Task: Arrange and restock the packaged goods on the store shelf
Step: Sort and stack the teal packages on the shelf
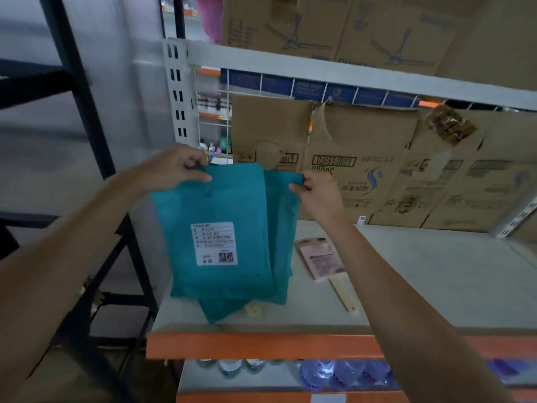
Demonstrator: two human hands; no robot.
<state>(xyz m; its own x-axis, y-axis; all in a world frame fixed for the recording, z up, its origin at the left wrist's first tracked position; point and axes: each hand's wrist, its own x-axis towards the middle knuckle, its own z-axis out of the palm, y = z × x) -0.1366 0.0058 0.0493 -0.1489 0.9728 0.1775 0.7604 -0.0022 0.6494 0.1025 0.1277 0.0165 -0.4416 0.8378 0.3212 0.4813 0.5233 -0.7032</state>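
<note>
Shelf (421, 280) restock looks barely begun

Cardboard boxes (363, 170) line its back; two teal pouches (215, 205) stand at its left end, the left hand (171, 167) pinching the front one's top, the right hand (319, 193) the rear one's; a pink carded tool (321, 261) lies loose alongside.

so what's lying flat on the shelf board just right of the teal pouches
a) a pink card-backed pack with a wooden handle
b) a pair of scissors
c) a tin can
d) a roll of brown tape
a: the pink card-backed pack with a pale wooden handle lies flat on the grey shelf board, right of the teal plastic pouches that the left hand and right hand hold by their top edges.
</note>
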